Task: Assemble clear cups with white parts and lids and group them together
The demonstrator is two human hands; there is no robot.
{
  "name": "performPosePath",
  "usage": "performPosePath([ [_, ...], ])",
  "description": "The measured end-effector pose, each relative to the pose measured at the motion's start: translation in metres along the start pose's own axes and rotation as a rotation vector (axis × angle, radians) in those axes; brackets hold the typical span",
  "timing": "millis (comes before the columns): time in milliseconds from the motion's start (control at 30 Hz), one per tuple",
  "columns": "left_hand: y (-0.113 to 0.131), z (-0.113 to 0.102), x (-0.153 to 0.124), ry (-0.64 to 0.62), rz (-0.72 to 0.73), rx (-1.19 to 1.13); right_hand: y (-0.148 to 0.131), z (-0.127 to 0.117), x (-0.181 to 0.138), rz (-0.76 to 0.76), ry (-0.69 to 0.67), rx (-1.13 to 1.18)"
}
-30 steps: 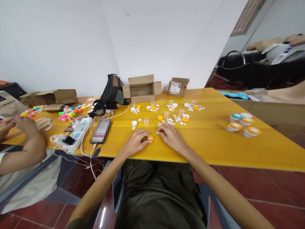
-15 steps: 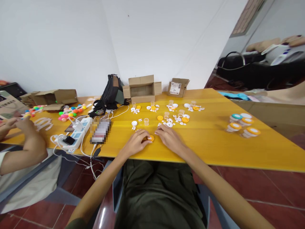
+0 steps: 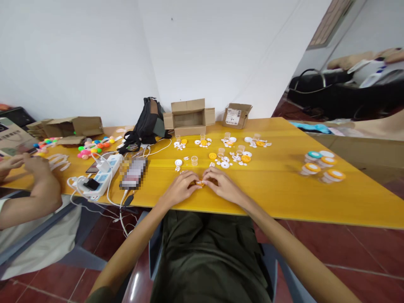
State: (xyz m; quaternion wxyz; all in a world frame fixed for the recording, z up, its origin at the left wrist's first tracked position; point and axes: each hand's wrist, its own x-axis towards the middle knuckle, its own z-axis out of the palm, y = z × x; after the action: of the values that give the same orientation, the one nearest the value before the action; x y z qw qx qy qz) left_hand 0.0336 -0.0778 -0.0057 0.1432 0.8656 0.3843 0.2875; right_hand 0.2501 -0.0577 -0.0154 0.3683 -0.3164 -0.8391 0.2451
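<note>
My left hand [image 3: 182, 187] pinches a small round orange lid [image 3: 199, 183] by its left side, just above the near part of the table. My right hand [image 3: 223, 184] is closed in a pinch at the lid's right side, fingertips touching or nearly touching it; whatever lies between them is too small to make out. Fingers cover much of the lid. Beyond my hands stands a clear plastic cup [image 3: 194, 160], with a white disc [image 3: 178, 162] and small white cut-out pieces to its left. Another orange lid [image 3: 213, 156] and a white gear-like disc [image 3: 224, 165] lie farther right.
Groups of clear cups, lids and white parts line the far table. Several capped jars [image 3: 333, 175] stand at right. A power strip [image 3: 105, 176], phone [image 3: 134, 173], backpack [image 3: 148, 122] and open cardboard box [image 3: 189, 120] are left and behind. A co-worker's arm [image 3: 39, 185] is at far left.
My right hand has moved left, from beside the white pieces to the orange lid, its fingertips now meeting it. My left hand has stayed in place with the lid.
</note>
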Motion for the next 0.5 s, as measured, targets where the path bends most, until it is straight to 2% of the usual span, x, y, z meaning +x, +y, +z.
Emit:
performPosePath([
  [500, 0.0018, 0.0, 0.0008, -0.022, -0.006, -0.027, 0.0049, 0.0044, 0.0048, 0.077, 0.005, 0.071],
])
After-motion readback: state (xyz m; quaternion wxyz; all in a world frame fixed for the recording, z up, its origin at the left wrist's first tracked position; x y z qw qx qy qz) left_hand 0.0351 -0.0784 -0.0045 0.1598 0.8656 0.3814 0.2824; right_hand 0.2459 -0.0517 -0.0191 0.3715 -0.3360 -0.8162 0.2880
